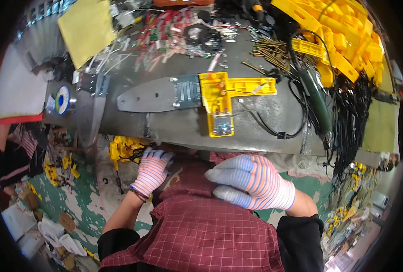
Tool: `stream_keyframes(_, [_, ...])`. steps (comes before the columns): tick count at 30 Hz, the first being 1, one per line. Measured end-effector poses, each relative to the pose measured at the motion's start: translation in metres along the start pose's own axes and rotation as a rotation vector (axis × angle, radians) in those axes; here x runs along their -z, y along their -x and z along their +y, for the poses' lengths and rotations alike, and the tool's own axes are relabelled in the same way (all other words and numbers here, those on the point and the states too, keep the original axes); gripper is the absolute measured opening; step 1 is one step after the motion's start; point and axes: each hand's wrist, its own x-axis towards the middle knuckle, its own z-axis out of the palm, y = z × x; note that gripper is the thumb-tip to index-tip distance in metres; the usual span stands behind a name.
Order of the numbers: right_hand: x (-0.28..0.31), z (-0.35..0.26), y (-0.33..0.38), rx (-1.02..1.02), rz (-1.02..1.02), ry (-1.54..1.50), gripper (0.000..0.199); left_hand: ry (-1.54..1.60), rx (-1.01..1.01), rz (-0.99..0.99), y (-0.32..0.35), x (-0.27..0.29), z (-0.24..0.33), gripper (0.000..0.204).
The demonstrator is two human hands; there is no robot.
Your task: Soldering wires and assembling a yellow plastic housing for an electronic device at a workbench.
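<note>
Our knit-gloved right hand [258, 182] curves wide, thumb apart, near an angular plastic housing [216, 105]; we cannot tell whether our left hand [151, 173] grips anything.

Bright, fairly even, whitish light; source cannot be placed. Soft sheen on grey tabletop [165, 123], strongest right of centre. Pale glare at lower right rim. Red and white wires [165, 34] smeared by blur; right gloved hand [256, 181] slightly soft, stripes legible. Fisheye bows tabletop's front edge; rim stretched, corners black.
</note>
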Motion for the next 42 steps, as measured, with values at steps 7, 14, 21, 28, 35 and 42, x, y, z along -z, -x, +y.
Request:
stream_keyframes(7, [-0.044,-0.008,-0.027,0.124,-0.069,0.065,0.038,0.198,0.076,0.307,0.05,0.071,0.012,0.032])
stream_keyframes(14, [-0.045,-0.022,-0.055,0.175,-0.137,0.369,0.031,0.201,-0.082,0.539,0.043,0.132,0.043,0.026])
stream_keyframes(21, [-0.003,-0.022,-0.06,0.132,-0.121,0.476,0.018,0.155,-0.104,0.445,0.01,0.156,0.038,0.023])
stream_keyframes(28, [0.024,-0.026,-0.081,0.206,-0.226,0.649,0.015,0.438,-0.149,0.343,-0.02,0.162,0.057,0.018])
stream_keyframes(35, [0.154,0.122,-0.127,-0.222,0.569,0.956,0.04,0.509,0.059,0.538,-0.043,0.161,0.034,0.017])
stream_keyframes(42, [0.145,0.132,-0.163,-0.095,0.572,0.356,0.042,0.749,0.107,0.534,-0.08,0.14,0.043,0.016])
